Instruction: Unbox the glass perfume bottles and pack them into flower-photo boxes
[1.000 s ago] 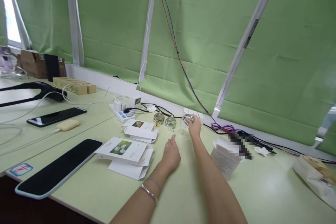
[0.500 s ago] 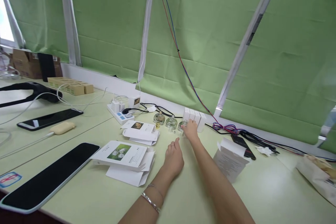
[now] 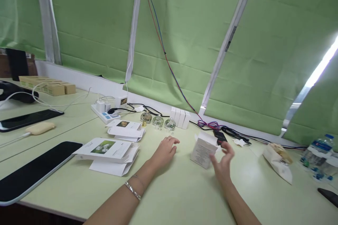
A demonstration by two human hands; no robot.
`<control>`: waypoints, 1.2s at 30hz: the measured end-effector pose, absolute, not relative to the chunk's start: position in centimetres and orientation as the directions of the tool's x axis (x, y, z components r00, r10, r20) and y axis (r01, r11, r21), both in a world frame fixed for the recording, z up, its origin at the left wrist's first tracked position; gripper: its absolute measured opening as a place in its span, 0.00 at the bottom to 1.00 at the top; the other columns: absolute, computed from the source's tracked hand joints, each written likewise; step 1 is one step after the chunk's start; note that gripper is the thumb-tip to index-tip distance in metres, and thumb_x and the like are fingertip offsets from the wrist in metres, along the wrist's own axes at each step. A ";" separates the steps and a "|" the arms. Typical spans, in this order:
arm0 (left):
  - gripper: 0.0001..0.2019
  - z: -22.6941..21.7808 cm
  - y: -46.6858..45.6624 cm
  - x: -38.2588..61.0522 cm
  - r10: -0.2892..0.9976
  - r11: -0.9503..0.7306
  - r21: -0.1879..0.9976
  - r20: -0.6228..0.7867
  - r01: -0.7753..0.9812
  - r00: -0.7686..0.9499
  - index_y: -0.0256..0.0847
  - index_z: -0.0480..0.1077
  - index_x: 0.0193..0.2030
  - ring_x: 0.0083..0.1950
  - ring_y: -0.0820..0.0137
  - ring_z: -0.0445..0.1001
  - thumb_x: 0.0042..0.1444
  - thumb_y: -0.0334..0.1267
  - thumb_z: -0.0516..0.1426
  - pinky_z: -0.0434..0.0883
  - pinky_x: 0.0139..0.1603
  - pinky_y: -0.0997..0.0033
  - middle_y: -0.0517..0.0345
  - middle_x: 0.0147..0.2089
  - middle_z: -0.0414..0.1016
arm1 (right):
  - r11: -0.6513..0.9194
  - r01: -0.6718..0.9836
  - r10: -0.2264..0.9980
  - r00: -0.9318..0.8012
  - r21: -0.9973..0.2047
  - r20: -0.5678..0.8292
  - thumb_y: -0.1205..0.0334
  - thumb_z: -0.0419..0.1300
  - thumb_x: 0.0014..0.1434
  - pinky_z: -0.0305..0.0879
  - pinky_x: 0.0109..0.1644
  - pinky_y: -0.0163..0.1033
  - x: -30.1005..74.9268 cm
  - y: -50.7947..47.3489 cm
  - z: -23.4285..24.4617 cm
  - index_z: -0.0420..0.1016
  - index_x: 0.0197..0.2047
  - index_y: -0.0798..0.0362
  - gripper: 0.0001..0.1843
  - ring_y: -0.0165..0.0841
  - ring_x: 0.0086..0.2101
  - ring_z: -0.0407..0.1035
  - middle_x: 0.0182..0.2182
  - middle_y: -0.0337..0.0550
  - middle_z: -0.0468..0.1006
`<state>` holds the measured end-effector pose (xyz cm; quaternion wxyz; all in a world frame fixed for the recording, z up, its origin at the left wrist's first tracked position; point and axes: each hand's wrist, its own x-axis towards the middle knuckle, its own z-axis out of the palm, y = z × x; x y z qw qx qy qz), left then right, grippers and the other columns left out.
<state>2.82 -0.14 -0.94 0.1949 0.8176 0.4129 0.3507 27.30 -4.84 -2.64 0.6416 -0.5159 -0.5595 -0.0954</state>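
My right hand [image 3: 223, 163] hovers just right of a small white carton [image 3: 202, 149] with its top flaps up; the fingers are spread and hold nothing. My left hand [image 3: 165, 151] rests palm down on the pale green table [image 3: 185, 197], fingers loosely apart, a bracelet on the wrist. Behind the hands three small round glass bottles [image 3: 157, 120] stand in a row beside a few upright white boxes [image 3: 180, 117].
Flat white cartons with flower prints [image 3: 109, 149] lie left of my left hand. A black pad [image 3: 31, 172] sits at the front left, a power strip [image 3: 104, 115] and cables at the back. A paper bag [image 3: 278, 161] and water bottles [image 3: 317, 154] stand at right.
My right hand left the third glass bottle standing by the white boxes and drew back right to the open carton. The view turned to the right.
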 end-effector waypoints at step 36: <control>0.23 0.0 2.0 2.3 0.930 -0.359 0.911 0.332 -0.202 -0.156 0.36 0.66 0.37 0.29 0.71 0.71 0.43 0.54 0.61 0.74 0.26 0.71 0.59 0.30 0.71 | 0.160 0.722 0.828 0.273 -0.673 0.489 0.44 0.49 0.55 0.56 0.54 0.55 28.0 -4.4 -2.2 0.66 0.53 0.56 0.29 0.48 0.53 0.59 0.51 0.58 0.67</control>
